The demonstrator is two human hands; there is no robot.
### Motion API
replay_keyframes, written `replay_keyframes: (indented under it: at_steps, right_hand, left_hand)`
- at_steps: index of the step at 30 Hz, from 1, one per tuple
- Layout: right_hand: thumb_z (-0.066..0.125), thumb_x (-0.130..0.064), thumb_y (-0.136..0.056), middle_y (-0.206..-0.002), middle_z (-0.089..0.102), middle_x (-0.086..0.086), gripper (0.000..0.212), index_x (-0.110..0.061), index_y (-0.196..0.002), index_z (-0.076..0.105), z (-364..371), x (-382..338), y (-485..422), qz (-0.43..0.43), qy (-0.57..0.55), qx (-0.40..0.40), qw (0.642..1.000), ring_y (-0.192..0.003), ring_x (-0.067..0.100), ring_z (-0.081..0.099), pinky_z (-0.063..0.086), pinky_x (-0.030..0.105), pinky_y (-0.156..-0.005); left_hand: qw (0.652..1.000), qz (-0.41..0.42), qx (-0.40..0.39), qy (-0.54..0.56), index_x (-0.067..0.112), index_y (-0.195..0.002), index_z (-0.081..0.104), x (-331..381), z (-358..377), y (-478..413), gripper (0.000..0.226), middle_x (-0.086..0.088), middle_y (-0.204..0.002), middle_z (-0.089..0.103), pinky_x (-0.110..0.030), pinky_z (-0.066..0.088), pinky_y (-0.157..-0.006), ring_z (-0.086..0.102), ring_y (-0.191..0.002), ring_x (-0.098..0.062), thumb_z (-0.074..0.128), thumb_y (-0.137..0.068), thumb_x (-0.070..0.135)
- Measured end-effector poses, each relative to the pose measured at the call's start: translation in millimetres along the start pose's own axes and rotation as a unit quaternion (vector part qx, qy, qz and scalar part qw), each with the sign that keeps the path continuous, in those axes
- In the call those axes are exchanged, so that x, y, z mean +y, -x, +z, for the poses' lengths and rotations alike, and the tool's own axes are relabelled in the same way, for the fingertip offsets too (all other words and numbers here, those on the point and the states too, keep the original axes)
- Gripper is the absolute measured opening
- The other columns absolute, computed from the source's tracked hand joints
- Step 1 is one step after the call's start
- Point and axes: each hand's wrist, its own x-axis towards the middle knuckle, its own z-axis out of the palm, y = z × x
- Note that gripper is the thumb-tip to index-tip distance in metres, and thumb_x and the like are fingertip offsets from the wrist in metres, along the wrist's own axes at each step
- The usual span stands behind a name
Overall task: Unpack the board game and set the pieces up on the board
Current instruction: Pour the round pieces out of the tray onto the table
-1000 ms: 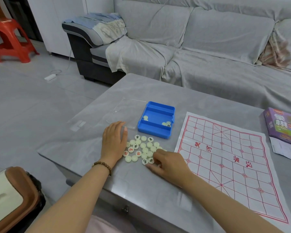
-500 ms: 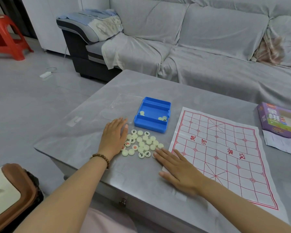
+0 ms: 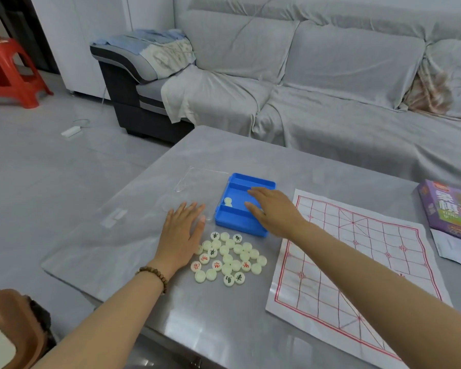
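A heap of round white game pieces (image 3: 229, 258) with red and black characters lies on the grey table. My left hand (image 3: 183, 233) rests flat on the table just left of the heap, fingers straight. Behind the heap stands a blue plastic tray (image 3: 237, 222) with one piece (image 3: 227, 201) visible in it. My right hand (image 3: 273, 210) reaches into the tray's right side with fingers extended, covering whatever lies beneath it. The paper board (image 3: 357, 265) with a red grid lies flat to the right.
A clear plastic lid (image 3: 197, 182) lies left of the tray. The purple game box (image 3: 449, 209) and a paper sheet (image 3: 453, 249) sit at the table's right edge. A grey covered sofa (image 3: 317, 89) stands behind the table, a red stool (image 3: 8, 73) far left.
My right hand has lifted off the table beside the heap and moved forward into the blue tray. My left hand stayed beside the pieces.
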Motion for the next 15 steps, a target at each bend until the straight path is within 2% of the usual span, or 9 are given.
replay_keyframes:
  at_steps: [2, 4, 7, 9, 12, 15]
  right_hand:
    - [0.024, -0.047, -0.099, -0.138, 0.045, 0.004, 0.053, -0.013, -0.136, 0.041, 13, 8, -18, -0.006, 0.070, -0.049, 0.996, -0.124, 0.021, 0.044, 0.022, 0.035, -0.111]
    - [0.010, -0.058, -0.093, -0.120, 0.052, 0.004, 0.066, -0.014, -0.125, 0.046, 23, 16, -23, -0.009, 0.127, -0.060, 0.990, -0.106, 0.021, 0.051, 0.029, 0.033, -0.102]
    - [-0.009, -0.065, -0.077, -0.094, 0.047, -0.001, 0.082, -0.014, -0.107, 0.049, 29, 27, -26, -0.035, 0.142, -0.036, 0.989, -0.082, 0.018, 0.043, 0.031, 0.028, -0.082]
    - [-0.001, -0.066, -0.084, -0.086, 0.042, -0.002, 0.074, -0.014, -0.100, 0.049, 30, 31, -28, -0.038, 0.130, -0.046, 0.990, -0.077, 0.017, 0.040, 0.028, 0.027, -0.076]
    - [0.019, -0.055, -0.096, -0.083, 0.047, 0.001, 0.051, -0.014, -0.094, 0.050, 31, 32, -31, -0.044, 0.098, -0.063, 0.992, -0.076, 0.019, 0.046, 0.031, 0.027, -0.072]
    - [0.024, -0.049, -0.098, -0.077, 0.051, 0.001, 0.043, -0.015, -0.084, 0.047, 29, 32, -35, -0.053, 0.055, -0.064, 0.995, -0.070, 0.018, 0.049, 0.032, 0.027, -0.066]
  left_hand:
    - [1.000, -0.016, -0.008, -0.009, 0.031, -0.147, 0.023, -2, 2, -4, 0.050, 0.009, -0.156, 0.017, -0.034, -0.003, -0.118, 0.003, -0.144, -0.008, 0.018, -0.099, 0.044]
    - [0.999, -0.024, -0.011, -0.031, 0.031, -0.147, 0.022, -4, 5, -6, 0.051, 0.010, -0.156, 0.015, -0.034, -0.003, -0.118, 0.002, -0.144, -0.008, 0.017, -0.098, 0.046]
    - [0.999, -0.022, -0.007, -0.042, 0.033, -0.147, 0.022, -5, 7, -7, 0.052, 0.012, -0.156, 0.013, -0.034, -0.004, -0.118, 0.001, -0.144, -0.007, 0.016, -0.097, 0.048]
    - [0.999, -0.020, -0.008, -0.042, 0.034, -0.147, 0.022, -6, 8, -7, 0.052, 0.012, -0.156, 0.013, -0.034, -0.005, -0.118, 0.001, -0.144, -0.006, 0.016, -0.097, 0.049]
    - [0.998, -0.018, -0.003, -0.054, 0.034, -0.147, 0.022, -6, 9, -6, 0.053, 0.012, -0.156, 0.014, -0.034, -0.004, -0.118, 0.002, -0.144, -0.006, 0.017, -0.096, 0.051]
    - [0.998, -0.018, 0.000, -0.059, 0.036, -0.146, 0.022, -7, 11, -7, 0.068, 0.013, -0.156, 0.014, -0.033, -0.004, -0.118, 0.002, -0.144, -0.006, 0.005, -0.087, 0.066]
